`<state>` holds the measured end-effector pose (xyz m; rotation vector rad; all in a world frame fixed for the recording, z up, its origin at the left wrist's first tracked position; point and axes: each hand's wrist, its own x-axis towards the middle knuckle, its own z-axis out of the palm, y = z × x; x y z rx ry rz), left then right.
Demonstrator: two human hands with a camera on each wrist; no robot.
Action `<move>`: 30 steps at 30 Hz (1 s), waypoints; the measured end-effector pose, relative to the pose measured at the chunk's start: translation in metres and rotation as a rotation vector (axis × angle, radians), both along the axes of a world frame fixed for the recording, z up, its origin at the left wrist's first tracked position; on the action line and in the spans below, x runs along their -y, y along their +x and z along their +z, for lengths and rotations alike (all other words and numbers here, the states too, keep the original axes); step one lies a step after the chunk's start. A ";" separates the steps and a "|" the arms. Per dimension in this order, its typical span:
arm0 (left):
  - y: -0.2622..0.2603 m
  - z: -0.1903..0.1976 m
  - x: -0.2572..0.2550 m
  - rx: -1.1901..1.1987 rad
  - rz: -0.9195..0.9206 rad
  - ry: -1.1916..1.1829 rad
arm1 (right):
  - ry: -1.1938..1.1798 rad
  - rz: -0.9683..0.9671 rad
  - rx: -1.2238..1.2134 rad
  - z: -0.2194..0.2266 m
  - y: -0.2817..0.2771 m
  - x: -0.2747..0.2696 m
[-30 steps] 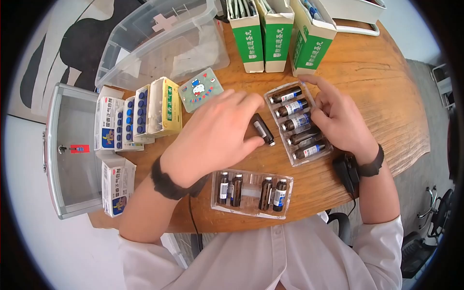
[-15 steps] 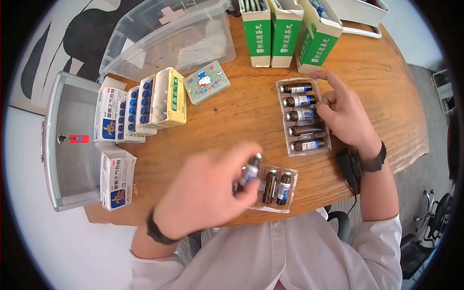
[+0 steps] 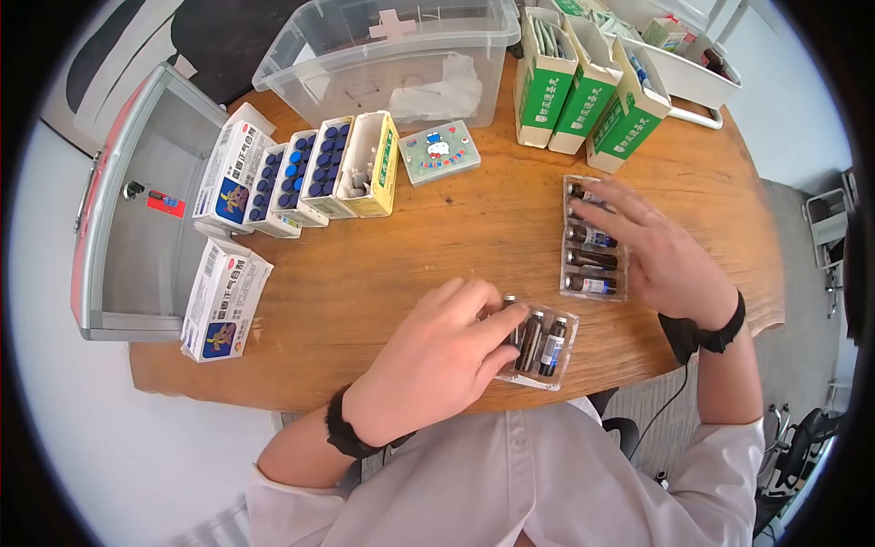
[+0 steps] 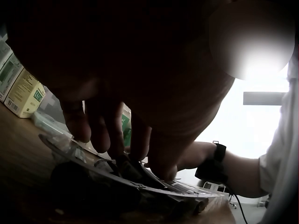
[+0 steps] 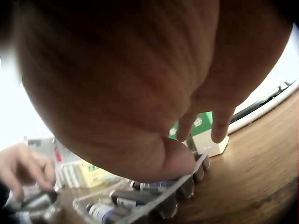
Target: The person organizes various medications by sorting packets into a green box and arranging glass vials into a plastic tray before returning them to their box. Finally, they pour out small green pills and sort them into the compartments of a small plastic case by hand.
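A: Left hand?
B: Left hand (image 3: 433,360) is over the left part of the near tray (image 3: 538,379). Fingers bent down at a dark vial (image 3: 509,301), index across it, thumb close by. Can't tell if that's a pinch or just contact; left wrist view is very dark.

A: Other vials in the near tray?
B: Two in plain sight right of that one, side by side, caps away from the person. The rightmost vial (image 3: 551,351) shows its label. Left end is hidden by the hand.

A: Right hand?
B: Right hand (image 3: 661,251) is beyond and right of the near tray, over the far tray (image 3: 594,295). Fingers fairly straight, spread, nothing gripped. Can't confirm whether the thumb touches the rim.

A: Far tray load?
B: Dark vials in a column, caps facing left, upper ones partly covered by fingers.

A: Rest of the counter (image 3: 410,251), relative to the near tray?
B: Well beyond: three green-and-white boxes (image 3: 627,128), clear bin (image 3: 365,96). Beyond and left: cartoon-print box (image 3: 440,150), yellow box (image 3: 383,182), blue-capped vials (image 3: 293,170) in open cartons. Farther left: white carton (image 3: 219,305), metal-framed case (image 3: 137,255). Right: black adapter (image 3: 676,339).
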<state>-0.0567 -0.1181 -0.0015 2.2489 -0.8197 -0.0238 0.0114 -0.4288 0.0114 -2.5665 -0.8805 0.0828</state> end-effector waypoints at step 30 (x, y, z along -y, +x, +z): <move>-0.028 0.010 -0.070 -0.056 0.208 0.103 | 0.063 0.055 0.086 0.017 -0.041 -0.094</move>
